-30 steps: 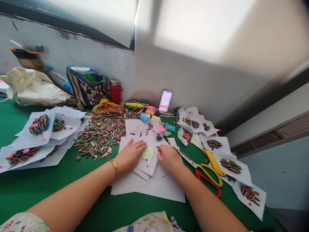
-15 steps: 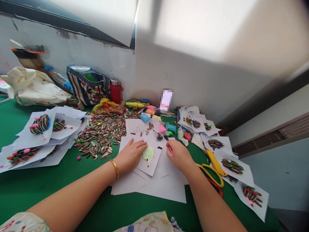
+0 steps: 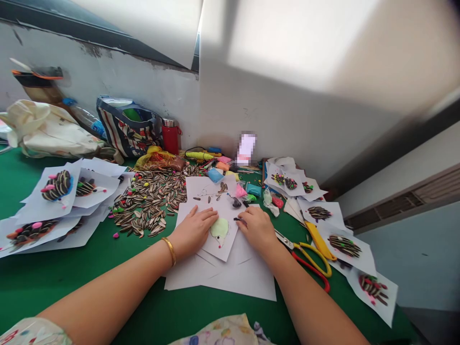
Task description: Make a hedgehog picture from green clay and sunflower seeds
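The pale green clay shape [image 3: 219, 232] sits on a white card [image 3: 227, 244] between my hands, its long axis pointing roughly away from me. My left hand [image 3: 192, 231] lies spread on the card, nearer the shape. My right hand [image 3: 257, 230] curls at the card's right edge; I cannot tell if it pinches anything. Sunflower seeds [image 3: 151, 201] heap beyond on the left.

Under left hand [image 3: 194, 231]: matt white paper sheet [image 3: 224, 208] with a matt pale-green clay patch [image 3: 220, 231]. Right of right hand [image 3: 257, 231]: steel scissors [image 3: 283, 238], glossy yellow-and-red plastic handles [image 3: 312, 258]. Behind left hand: glossy gold metal bangle [image 3: 168, 251].
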### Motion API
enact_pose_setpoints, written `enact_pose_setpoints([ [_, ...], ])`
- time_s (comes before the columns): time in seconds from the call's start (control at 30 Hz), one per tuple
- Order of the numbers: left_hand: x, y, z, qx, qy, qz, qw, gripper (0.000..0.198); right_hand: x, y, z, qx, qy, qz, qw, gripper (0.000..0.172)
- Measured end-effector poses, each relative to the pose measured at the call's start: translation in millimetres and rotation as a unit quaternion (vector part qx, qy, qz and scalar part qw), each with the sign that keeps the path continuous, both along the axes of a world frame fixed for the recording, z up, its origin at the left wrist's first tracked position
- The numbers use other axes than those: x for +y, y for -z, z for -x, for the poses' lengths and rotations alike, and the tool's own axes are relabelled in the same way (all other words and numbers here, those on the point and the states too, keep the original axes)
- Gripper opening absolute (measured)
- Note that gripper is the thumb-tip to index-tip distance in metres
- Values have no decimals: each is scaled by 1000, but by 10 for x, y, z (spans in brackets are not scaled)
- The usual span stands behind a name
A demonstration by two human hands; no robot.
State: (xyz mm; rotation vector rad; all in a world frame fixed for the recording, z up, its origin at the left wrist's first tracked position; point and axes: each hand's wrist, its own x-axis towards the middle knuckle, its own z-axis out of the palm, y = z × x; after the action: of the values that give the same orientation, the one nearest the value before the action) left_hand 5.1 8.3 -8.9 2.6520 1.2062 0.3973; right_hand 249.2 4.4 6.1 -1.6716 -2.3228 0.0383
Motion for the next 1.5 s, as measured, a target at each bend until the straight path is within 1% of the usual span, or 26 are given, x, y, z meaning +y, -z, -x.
enact_pose_setpoints([
  [0.1, 2, 9, 2, 2, 2, -1, 1000, 54, 21, 26, 6, 4, 5, 2, 1000, 7],
  [0.27, 1, 5, 5, 0, 3, 1, 1000, 53, 17, 9, -18, 42, 1, 12, 999, 2],
  [0.47, 10, 41, 8, -11, 5, -8, 1000, 55, -7, 6, 18, 95, 8, 51, 994, 4],
  [0.57, 7, 25, 6, -16, 7, -5, 1000, 54, -39, 15, 62, 129, -14, 52, 990, 3],
  [0.63, -1, -7, 3, -28, 2, -12, 1000, 50, -74, 6, 105, 150, -35, 50, 987, 3],
  [0.77, -25, -81, -2, -81, -15, -57, 995, 31, -165, -53, 216, 197, -64, 67, 976, 4],
  [0.87, -43, -118, -12, -112, -1, -67, 991, 28, -229, -94, 293, 231, -70, 94, 966, 7],
  [1.03, -57, -135, -35, -131, 20, -65, 989, 16, -274, -111, 342, 264, -80, 124, 953, 9],
  [1.17, -54, -143, -39, -145, 13, -78, 986, 14, -255, -104, 310, 284, -70, 137, 946, 9],
  [1.3, -26, -137, -24, -162, -1, -65, 985, 14, -180, -68, 213, 289, -41, 128, 948, 7],
  [1.43, 34, -98, 0, -166, -42, -24, 985, 16, -86, -17, 111, 246, 16, 120, 962, 7],
  [1.5, 62, -81, 8, -163, -61, -2, 985, 16, -57, 3, 93, 208, 19, 117, 971, 7],
])
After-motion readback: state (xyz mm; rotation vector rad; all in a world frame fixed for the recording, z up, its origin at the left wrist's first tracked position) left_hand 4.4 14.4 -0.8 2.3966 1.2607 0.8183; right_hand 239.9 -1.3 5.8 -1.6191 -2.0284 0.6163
